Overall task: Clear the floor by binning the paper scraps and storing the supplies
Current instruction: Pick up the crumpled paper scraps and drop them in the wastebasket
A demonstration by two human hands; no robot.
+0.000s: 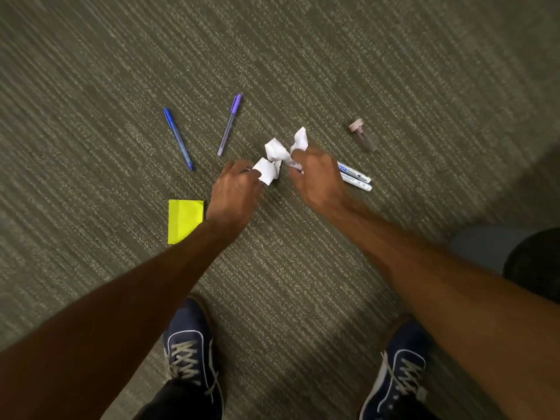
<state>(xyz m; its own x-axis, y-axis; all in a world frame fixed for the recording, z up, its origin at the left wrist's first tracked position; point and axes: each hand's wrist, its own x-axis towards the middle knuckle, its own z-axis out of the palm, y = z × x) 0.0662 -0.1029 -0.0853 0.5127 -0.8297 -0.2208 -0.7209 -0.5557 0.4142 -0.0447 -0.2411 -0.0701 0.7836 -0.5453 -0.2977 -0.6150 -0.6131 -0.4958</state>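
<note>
Three crumpled white paper scraps lie close together on the carpet. My left hand [235, 192] pinches the nearest scrap [266, 171]. My right hand [318, 177] closes its fingertips on the far scrap [300, 140]. The middle scrap [275, 150] lies between both hands, and I cannot tell whether a finger touches it. A blue pen [178, 139] and a purple pen [229, 124] lie to the left. A yellow sticky-note pad [185, 219] sits beside my left wrist. Two white markers [356, 177] poke out from behind my right hand.
A small clear tube with a pink cap [363, 135] lies to the right of the markers. A dark round object with a pale side [515, 256] fills the right edge. My two blue shoes [191, 353] stand at the bottom on grey striped carpet [303, 56].
</note>
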